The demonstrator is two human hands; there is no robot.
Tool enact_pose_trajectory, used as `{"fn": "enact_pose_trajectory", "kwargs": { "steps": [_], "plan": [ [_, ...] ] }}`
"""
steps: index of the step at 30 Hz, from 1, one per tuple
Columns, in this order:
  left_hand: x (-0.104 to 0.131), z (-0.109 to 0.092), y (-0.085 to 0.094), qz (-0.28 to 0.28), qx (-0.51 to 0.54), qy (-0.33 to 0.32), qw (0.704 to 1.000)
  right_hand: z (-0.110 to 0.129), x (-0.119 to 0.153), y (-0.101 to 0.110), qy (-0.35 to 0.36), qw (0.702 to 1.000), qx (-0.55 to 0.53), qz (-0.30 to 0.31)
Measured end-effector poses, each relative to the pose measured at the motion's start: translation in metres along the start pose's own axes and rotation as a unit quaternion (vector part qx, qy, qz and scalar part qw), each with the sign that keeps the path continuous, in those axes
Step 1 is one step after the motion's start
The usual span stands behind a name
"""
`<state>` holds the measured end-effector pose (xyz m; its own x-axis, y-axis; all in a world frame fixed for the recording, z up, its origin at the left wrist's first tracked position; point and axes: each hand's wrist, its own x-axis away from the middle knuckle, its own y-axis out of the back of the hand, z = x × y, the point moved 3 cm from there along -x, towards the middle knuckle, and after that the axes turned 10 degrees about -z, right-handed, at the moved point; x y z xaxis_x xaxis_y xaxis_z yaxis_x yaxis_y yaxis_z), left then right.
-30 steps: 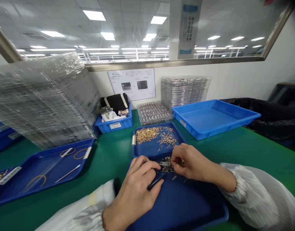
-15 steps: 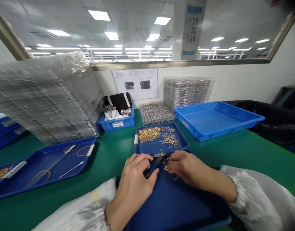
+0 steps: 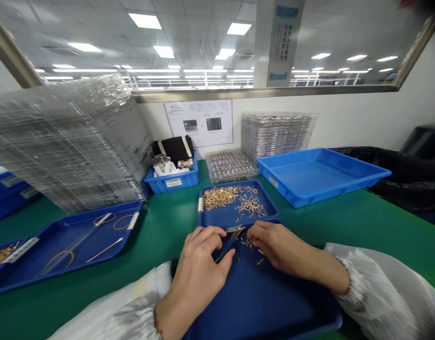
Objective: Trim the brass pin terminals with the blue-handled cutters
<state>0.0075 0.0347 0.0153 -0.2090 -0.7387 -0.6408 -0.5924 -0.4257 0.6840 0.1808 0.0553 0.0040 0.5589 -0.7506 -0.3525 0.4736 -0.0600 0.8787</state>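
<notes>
My left hand (image 3: 202, 264) is wrapped round a dark-handled tool (image 3: 234, 231) with a metal head, held above the near blue tray (image 3: 260, 302). To its right, my right hand (image 3: 279, 245) has its fingers pinched together over small gold pins (image 3: 246, 242) in that tray; whatever lies between the fingertips is hidden. A few loose pins rest on the tray bottom near both hands. Just beyond stands another blue tray (image 3: 220, 218) with a heap of gold pins (image 3: 220, 196) and a looser scatter beside it.
At the left, a blue tray (image 3: 86, 236) holds rubber bands and a swab. Wrapped clear trays (image 3: 61, 141) are stacked behind it. A blue bin (image 3: 173, 182), a pin-filled clear tray (image 3: 231, 166) and a light-blue tray (image 3: 319, 174) stand farther back.
My right hand has shifted slightly, uncovering more of the pins beneath its fingertips. My left hand keeps its hold on the tool, almost unmoved.
</notes>
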Motion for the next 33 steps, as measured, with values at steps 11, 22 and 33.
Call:
{"fn": "enact_pose_trajectory", "kwargs": {
  "steps": [11,22,33],
  "plan": [
    [0.0,-0.005,0.0,0.034,0.045,-0.004,0.998,-0.007,-0.004,0.016,-0.073,0.984,-0.126,-0.102],
    [0.002,-0.012,0.002,0.028,0.073,-0.059,0.995,-0.004,-0.005,0.017,-0.054,0.98,-0.166,-0.094],
    [0.003,-0.014,0.004,0.014,0.068,-0.078,0.995,-0.002,-0.004,0.013,-0.086,0.972,-0.187,-0.115]
  ]
}}
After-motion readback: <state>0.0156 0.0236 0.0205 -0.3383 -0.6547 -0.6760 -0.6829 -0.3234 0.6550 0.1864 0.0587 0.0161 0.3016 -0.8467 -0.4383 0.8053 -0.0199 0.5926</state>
